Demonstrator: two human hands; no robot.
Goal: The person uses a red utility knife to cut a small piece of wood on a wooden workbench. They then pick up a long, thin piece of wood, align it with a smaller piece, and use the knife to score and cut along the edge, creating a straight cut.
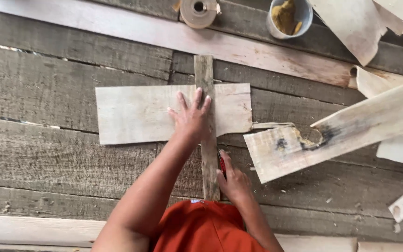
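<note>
left hand [191, 119]: laid flat, fingers spread, palm down, gripping nothing; it presses on a narrow grey wooden strip [208, 154] where the strip crosses a pale rectangular board [136, 114]; the strip lies on top of the board, roughly at a right angle to it, running away from the person; the board rests flat on a workbench of weathered grey planks [47, 88].

right hand [233, 181]: closed around a red pencil [222, 163]; the pencil tip sits against the right edge of the strip, below the board.

surroundings: 1 long pale plank [346, 128] with a dark, broken knot lies tilted to the right, near the board but apart from it; 1 roll of tan tape [198, 11] and 1 grey cup [304, 16] holding yellowish material stand at the far edge; thin pale offcuts [355, 28] lie at the upper right; an orange garment [204, 228] shows at the lower edge.
</note>
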